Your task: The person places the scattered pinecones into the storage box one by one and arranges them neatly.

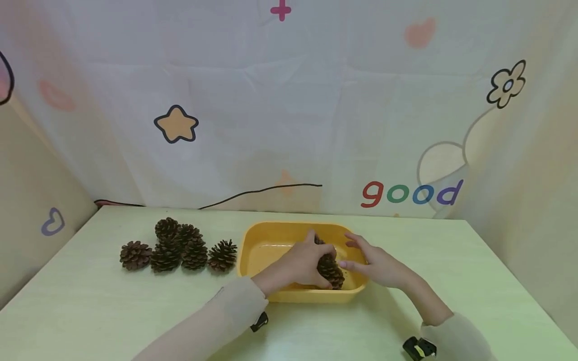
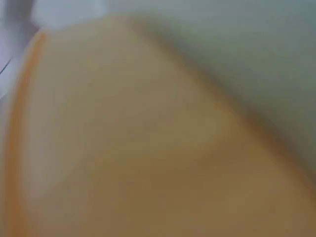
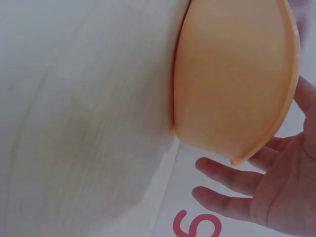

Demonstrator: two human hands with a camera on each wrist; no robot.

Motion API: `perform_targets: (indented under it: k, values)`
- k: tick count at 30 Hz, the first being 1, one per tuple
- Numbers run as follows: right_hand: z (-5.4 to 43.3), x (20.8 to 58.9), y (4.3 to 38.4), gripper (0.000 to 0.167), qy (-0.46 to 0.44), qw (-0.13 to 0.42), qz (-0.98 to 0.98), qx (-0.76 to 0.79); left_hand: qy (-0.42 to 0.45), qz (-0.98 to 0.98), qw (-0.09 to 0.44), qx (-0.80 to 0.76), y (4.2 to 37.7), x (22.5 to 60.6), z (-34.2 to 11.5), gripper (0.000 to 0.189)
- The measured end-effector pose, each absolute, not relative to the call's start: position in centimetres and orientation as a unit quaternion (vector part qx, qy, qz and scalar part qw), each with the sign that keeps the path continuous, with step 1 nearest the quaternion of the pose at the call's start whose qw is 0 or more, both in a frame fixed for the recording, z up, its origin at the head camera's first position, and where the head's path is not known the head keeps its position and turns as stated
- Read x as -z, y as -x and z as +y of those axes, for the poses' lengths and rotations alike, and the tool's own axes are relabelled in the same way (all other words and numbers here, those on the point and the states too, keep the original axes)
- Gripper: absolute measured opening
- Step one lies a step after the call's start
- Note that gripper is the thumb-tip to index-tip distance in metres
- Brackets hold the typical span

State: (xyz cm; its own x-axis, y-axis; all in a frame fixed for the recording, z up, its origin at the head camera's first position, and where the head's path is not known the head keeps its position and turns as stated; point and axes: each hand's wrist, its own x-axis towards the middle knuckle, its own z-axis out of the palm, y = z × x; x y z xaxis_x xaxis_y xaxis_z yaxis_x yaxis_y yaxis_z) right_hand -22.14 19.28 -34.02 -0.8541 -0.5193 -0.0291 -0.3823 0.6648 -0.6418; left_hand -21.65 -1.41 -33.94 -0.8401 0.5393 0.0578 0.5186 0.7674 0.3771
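A yellow plastic basin (image 1: 258,253) stands on the table, its near wall filling most of the blurred left wrist view. Reaching into it from the near side, my left hand (image 1: 303,264) has its fingers and thumb around dark brown pine cones (image 1: 331,273) at the basin's right half; the hand partly hides them. My right hand (image 1: 378,264) is over the basin's right rim, fingers spread, thumb tip close to the cones. In the right wrist view, fingers of the right hand (image 3: 284,190) extend past the outer side of the basin (image 3: 232,74).
A cluster of several pine cones (image 1: 167,254) lies on the table left of the basin. One more pine cone (image 1: 223,256) sits right beside the basin's left wall. A printed cloth backdrop (image 1: 289,125) hangs behind the pale table (image 1: 451,260).
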Motion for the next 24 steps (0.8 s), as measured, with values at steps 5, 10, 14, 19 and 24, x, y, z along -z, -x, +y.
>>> perform_targets:
  k: [5,10,14,19,24]
  values:
    - [19.6,34.1,21.5,0.074,0.25,0.085,0.916,0.303,-0.216,0.93,-0.037,-0.296,22.3,29.9,-6.7,0.054]
    - [19.5,34.1,21.4,0.075,0.247,0.073,0.921,0.293,-0.084,0.955,-0.063,-0.277,24.1,28.0,-13.9,0.053]
    - [19.0,34.4,21.4,0.076,0.261,0.077,0.916,0.295,-0.02,0.973,0.0,-0.231,25.1,29.9,-16.9,0.053]
    - [18.3,34.7,21.2,0.077,0.276,0.087,0.91,0.296,0.013,0.981,0.035,-0.188,25.4,32.0,-17.9,0.056]
    - [17.9,34.8,21.0,0.076,0.278,0.086,0.911,0.291,0.029,0.989,0.041,-0.136,25.2,32.3,-18.0,0.057]
